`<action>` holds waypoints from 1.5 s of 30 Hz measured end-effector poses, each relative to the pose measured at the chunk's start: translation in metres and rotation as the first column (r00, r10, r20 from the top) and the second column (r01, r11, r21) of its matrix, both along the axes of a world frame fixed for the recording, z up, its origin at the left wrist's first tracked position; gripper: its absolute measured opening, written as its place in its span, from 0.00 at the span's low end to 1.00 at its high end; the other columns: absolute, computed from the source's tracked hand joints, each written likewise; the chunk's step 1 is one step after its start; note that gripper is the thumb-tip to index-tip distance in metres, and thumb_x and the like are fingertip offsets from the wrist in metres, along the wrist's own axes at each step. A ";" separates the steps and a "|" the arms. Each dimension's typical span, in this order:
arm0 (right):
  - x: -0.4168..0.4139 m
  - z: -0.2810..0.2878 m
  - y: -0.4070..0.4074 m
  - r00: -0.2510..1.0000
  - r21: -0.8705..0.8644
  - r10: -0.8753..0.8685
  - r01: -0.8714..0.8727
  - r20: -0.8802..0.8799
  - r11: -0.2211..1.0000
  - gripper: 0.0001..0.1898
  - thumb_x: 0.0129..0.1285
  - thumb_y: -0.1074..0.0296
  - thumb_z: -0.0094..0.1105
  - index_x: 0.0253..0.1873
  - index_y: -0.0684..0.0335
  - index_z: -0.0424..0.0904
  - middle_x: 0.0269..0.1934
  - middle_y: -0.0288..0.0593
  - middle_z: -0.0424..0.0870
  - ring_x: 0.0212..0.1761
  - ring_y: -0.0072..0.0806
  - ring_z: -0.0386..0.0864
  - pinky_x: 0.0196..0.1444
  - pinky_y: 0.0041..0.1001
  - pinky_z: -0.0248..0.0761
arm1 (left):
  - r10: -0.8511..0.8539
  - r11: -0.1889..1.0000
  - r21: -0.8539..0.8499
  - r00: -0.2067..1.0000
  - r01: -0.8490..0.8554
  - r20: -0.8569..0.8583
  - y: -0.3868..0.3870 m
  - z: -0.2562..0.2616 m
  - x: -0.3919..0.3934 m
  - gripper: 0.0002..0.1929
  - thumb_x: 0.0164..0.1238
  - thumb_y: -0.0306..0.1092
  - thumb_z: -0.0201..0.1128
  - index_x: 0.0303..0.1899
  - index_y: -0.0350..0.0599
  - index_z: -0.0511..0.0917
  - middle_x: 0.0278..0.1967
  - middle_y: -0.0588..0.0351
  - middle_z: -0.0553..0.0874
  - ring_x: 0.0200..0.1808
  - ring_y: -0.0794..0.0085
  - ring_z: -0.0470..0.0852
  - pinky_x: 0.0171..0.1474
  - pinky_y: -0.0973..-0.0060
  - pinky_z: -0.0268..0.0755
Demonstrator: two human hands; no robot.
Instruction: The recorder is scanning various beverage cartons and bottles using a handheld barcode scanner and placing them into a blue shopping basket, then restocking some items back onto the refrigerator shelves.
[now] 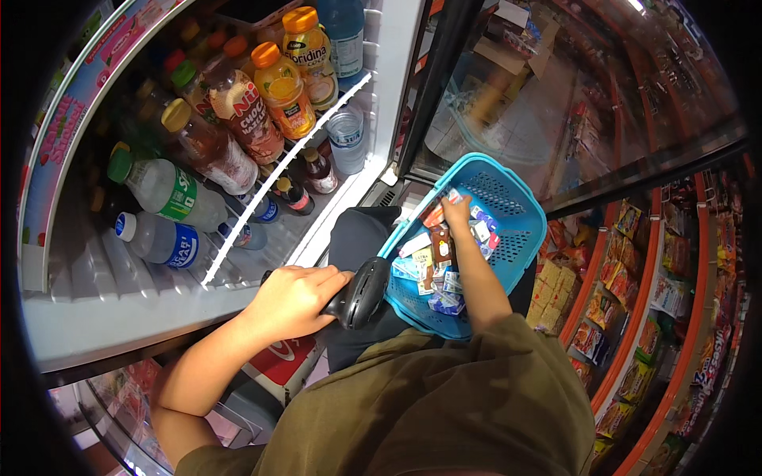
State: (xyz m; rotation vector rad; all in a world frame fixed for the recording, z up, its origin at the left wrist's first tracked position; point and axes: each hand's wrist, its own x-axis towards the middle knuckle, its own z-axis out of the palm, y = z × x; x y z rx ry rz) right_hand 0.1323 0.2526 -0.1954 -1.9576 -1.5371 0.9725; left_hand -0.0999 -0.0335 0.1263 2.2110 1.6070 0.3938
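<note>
My left hand (297,300) grips the handle of a black handheld barcode scanner (368,293), whose head points towards the basket. A blue plastic basket (530,205) with perforated walls rests at my lap. Inside it lie several small drink cartons, among them a brown one (442,247), a pale yellow one (423,262) and a purple-blue one (446,302). Reaching into the far left part of the basket, my right hand (457,213) has its fingers around a red and white carton (437,214). That carton is partly covered by the fingers.
To my left is an opened drinks fridge with a white wire shelf (286,169). Bottles stand in it, including a Sprite bottle (181,193) and a Pocari Sweat bottle (172,243). Its glass door (506,125) swings out ahead. Orange-edged shelves (631,303) of packets line the right.
</note>
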 end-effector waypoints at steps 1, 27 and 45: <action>0.006 0.001 -0.007 1.000 0.001 0.006 -0.006 0.012 1.000 0.37 0.49 0.61 0.66 0.60 0.71 0.56 0.46 0.63 0.78 0.46 0.50 0.80 0.52 0.40 0.73 | -0.007 1.000 0.008 1.000 0.007 -0.003 0.000 0.001 0.002 0.26 0.37 0.31 0.70 0.45 0.42 0.75 0.30 0.56 0.79 0.32 0.61 0.82 0.34 0.66 0.75; 0.037 0.125 -0.036 0.760 -0.006 -0.056 0.068 -0.647 0.998 0.23 0.55 0.67 0.69 0.47 0.63 0.61 0.35 0.42 0.79 0.26 0.20 0.78 0.27 0.21 0.77 | -0.045 0.999 -0.003 0.999 0.046 0.026 -0.003 -0.001 0.017 0.27 0.31 0.27 0.67 0.44 0.38 0.76 0.34 0.50 0.80 0.35 0.54 0.81 0.37 0.64 0.74; 0.087 0.131 -0.053 0.861 0.320 0.470 -0.509 0.196 0.799 0.30 0.45 0.65 0.73 0.55 0.66 0.73 0.53 0.54 0.73 0.51 0.47 0.75 0.53 0.37 0.69 | -0.071 0.993 -0.090 0.997 0.070 -0.009 -0.003 -0.010 0.020 0.29 0.32 0.28 0.68 0.46 0.39 0.75 0.34 0.50 0.80 0.36 0.55 0.81 0.39 0.64 0.74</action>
